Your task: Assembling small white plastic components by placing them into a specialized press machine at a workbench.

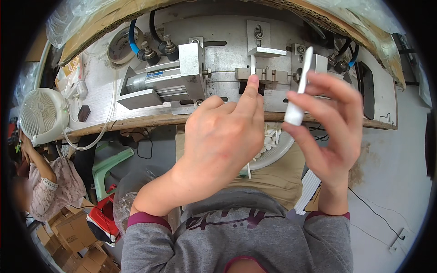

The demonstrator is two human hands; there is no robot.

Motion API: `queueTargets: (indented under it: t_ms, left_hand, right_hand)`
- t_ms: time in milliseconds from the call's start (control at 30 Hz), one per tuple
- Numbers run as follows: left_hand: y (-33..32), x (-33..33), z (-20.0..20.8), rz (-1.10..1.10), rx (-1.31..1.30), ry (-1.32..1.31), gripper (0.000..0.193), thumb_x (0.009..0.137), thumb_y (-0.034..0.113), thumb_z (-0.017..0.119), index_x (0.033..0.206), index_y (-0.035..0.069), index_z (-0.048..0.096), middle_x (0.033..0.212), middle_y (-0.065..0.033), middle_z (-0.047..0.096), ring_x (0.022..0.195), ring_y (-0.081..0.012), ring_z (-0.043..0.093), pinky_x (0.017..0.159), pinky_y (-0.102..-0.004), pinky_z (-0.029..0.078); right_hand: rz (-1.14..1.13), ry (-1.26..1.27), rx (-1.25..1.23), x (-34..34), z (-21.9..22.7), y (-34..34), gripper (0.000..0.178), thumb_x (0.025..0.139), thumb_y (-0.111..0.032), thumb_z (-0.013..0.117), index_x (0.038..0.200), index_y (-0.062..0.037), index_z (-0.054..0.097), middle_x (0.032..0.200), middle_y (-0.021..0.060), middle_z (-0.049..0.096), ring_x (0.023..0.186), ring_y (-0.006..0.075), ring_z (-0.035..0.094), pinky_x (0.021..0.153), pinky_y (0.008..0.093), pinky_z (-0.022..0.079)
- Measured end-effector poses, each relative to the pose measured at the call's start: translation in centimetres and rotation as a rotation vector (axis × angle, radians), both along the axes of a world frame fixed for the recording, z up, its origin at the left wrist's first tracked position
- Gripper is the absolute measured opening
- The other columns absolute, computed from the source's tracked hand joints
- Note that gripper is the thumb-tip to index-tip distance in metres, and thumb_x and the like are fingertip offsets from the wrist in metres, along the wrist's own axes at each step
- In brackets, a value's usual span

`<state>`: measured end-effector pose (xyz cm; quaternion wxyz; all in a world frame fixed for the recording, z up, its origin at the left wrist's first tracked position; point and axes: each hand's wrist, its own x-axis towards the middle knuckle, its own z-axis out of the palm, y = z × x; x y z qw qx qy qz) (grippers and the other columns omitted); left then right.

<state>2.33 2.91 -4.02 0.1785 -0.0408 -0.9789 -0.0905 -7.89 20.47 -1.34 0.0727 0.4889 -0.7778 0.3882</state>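
Note:
My left hand (225,132) reaches to the metal fixture block (275,75) on the bench. Its index finger is stretched out, with the tip at the lower end of a slim white piece (253,63) standing in the block. The other fingers are curled; the thumb is mostly hidden. Raised to the right, my right hand (334,123) pinches a white pen-shaped plastic piece (301,86) between thumb and fingers. That piece is nearly upright, with its narrow end up and its wider end down.
A pneumatic cylinder (159,82) with hoses stands left of the block. An angled metal bracket (268,52) is behind it. Several white pieces lie in a bowl (277,154) at my lap. A small fan (42,113) is at far left, near another person (57,182). Cardboard (100,32) overhangs the bench.

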Motion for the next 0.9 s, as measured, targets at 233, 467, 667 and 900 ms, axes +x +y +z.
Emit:
queueTargets:
  t_ms: [233,467,667,900]
  left_hand:
    - [-1.4,1.5,0.7,-0.152,0.188,-0.036,0.027,0.082,0.01,0.073,0.107,0.002,0.075,0.123,-0.0096,0.073,0.063,-0.0165,0.063,0.062,-0.0306,0.05]
    - [-0.9,5.3,-3.5,-0.385,0.511,-0.463,0.025,0.088,0.012,0.068,0.109,0.0,0.073,0.121,-0.0122,0.072,0.08,-0.0261,0.074,0.068,-0.0383,0.059]
    - [1.0,4.9,-7.2,-0.294,0.54,-0.287,0.027,0.085,0.022,0.077,0.105,0.004,0.075,0.116,-0.0094,0.073,0.083,-0.0278,0.074,0.069,-0.0389,0.06]
    - [0.4,5.7,-5.8,-0.139,0.606,0.088,0.021,0.08,0.011,0.084,0.098,0.004,0.075,0.098,-0.0084,0.075,0.077,-0.0222,0.072,0.063,-0.0325,0.057]
  right_hand:
    - [-0.065,0.149,0.041,1.3,-2.2,-1.1,0.03,0.077,-0.004,0.08,0.106,0.0006,0.069,0.124,0.0168,0.071,0.084,0.0244,0.07,0.072,0.0302,0.057]
    - [-0.051,0.399,0.251,1.5,-3.7,-3.2,0.025,0.079,-0.011,0.07,0.104,-0.0055,0.066,0.125,0.0114,0.074,0.051,0.0138,0.053,0.05,0.0259,0.043]
    - [-0.085,0.387,0.371,1.3,-3.0,-3.7,0.019,0.073,-0.013,0.072,0.09,-0.0078,0.064,0.122,0.0101,0.075,0.046,0.0157,0.051,0.05,0.0259,0.044]
    - [-0.092,0.043,-0.002,2.1,-4.3,-1.0,0.03,0.077,-0.006,0.084,0.105,-0.0044,0.071,0.11,0.0096,0.074,0.064,0.0172,0.064,0.057,0.0271,0.051]
